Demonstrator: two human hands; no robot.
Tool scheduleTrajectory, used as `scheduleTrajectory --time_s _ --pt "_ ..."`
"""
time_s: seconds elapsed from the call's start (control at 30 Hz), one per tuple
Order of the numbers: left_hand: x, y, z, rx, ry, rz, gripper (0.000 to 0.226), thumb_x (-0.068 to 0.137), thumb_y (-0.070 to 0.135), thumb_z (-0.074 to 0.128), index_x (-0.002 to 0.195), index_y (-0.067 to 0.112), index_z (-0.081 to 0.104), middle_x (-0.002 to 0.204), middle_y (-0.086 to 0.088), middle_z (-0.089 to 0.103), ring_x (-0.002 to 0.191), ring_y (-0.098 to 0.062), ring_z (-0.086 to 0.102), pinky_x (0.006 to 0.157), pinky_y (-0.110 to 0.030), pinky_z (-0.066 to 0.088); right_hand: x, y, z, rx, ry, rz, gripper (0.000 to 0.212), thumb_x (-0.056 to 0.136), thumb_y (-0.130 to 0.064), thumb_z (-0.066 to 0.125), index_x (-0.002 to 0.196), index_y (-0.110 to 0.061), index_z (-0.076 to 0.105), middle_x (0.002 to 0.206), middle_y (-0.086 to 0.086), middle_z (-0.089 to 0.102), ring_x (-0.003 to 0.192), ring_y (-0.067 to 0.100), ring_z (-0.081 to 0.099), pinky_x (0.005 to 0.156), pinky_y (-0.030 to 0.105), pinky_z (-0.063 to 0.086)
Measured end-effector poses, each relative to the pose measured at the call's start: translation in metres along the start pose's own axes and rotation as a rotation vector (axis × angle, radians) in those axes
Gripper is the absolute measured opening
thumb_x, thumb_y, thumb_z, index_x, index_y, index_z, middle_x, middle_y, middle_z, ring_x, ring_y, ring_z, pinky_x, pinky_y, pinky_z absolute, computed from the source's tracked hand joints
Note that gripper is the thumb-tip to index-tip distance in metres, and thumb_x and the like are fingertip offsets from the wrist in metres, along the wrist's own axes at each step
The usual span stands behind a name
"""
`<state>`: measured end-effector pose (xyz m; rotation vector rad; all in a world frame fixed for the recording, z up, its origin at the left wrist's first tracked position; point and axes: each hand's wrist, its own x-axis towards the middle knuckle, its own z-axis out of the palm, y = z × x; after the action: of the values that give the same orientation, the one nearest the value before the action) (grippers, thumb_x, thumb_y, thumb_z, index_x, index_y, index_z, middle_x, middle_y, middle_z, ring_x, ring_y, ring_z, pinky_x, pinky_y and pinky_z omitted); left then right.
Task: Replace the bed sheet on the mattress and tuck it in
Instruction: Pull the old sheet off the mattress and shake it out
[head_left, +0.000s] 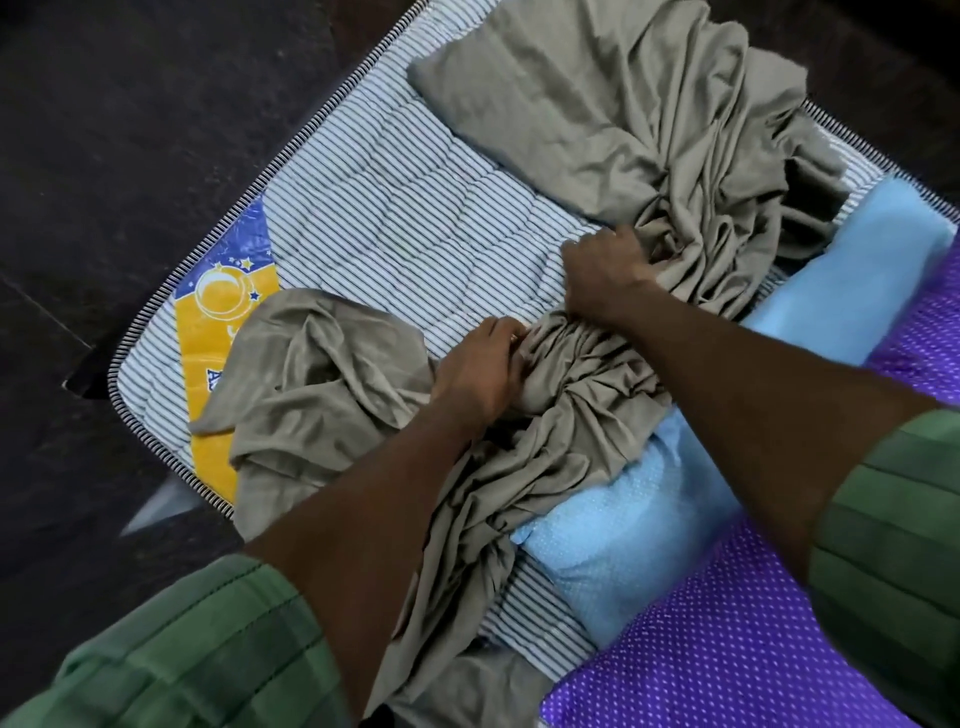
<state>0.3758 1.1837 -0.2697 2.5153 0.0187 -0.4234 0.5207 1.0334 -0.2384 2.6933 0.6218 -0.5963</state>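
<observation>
**Both hands gathering the olive-grey sheet on the striped mattress**

The olive-grey bed sheet (613, 130) lies bunched across the striped mattress (395, 228), running from the upper right of the frame down through the centre to the bottom edge. One loose lobe spills toward the lower left and partly covers the yellow and blue brand label (228, 306) printed on the mattress.

The left hand (478, 369), at frame centre, has its fingers curled into a thick twist of gathered sheet. The right hand (602, 275), just above and to the right, grips another bunch of the same sheet with fingers curled closed. The two hands are near each other but not touching. Green sleeves (171, 649) cover both upper forearms.

A light blue pillow (852, 270) lies at the right, with sheet folds draped over its near edge. A purple dotted cloth (727, 634) occupies the lower right. Dark floor (104, 130) fills the left side of the frame.
</observation>
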Motion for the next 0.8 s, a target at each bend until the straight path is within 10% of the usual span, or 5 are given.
scheduleTrajectory --time_s 0.17,0.3,0.53,0.8 --pt "-0.014 -0.027 -0.013 0.513 0.101 -0.271 0.034 0.098 0.039 0.044 0.117 0.017 0.063 0.122 -0.009 0.061 0.117 -0.030 0.051 0.102 -0.046 0.035 -0.030 -0.072 0.021 0.473 0.017 -0.241 0.033 0.097 -0.049 0.054 0.106 -0.018 0.060 0.109 0.010 0.067 0.105 0.035 0.061 0.087 0.044 0.042" --pt "-0.053 -0.062 -0.027 0.595 0.083 -0.417 0.043 0.101 0.045 0.040 0.119 0.016 0.067 0.126 -0.011 0.063 0.122 -0.032 0.052 0.105 -0.047 0.036 -0.059 -0.130 0.033 0.421 -0.061 -0.339 0.034 0.091 -0.054 0.054 0.114 -0.031 0.067 0.121 0.004 0.058 0.120 0.030 0.050 0.101 0.050 0.035" --pt "-0.103 -0.089 -0.044 0.215 -0.160 -0.153 0.024 0.099 0.037 0.046 0.108 0.025 0.065 0.112 -0.009 0.070 0.106 -0.035 0.065 0.081 -0.042 0.054 -0.089 -0.181 0.024 0.237 -0.118 -0.141 0.047 0.091 -0.040 0.058 0.133 -0.019 0.056 0.141 0.011 0.049 0.135 0.033 0.039 0.113 0.055 0.025" --pt "-0.100 -0.148 -0.096 0.616 -0.032 0.089 0.034 0.085 0.037 0.065 0.114 0.020 0.070 0.138 -0.008 0.057 0.129 -0.034 0.049 0.104 -0.046 0.030 -0.195 -0.263 0.015 0.756 0.347 0.066 0.042 0.090 -0.037 0.057 0.126 -0.018 0.056 0.129 0.008 0.054 0.122 0.028 0.049 0.107 0.046 0.038"
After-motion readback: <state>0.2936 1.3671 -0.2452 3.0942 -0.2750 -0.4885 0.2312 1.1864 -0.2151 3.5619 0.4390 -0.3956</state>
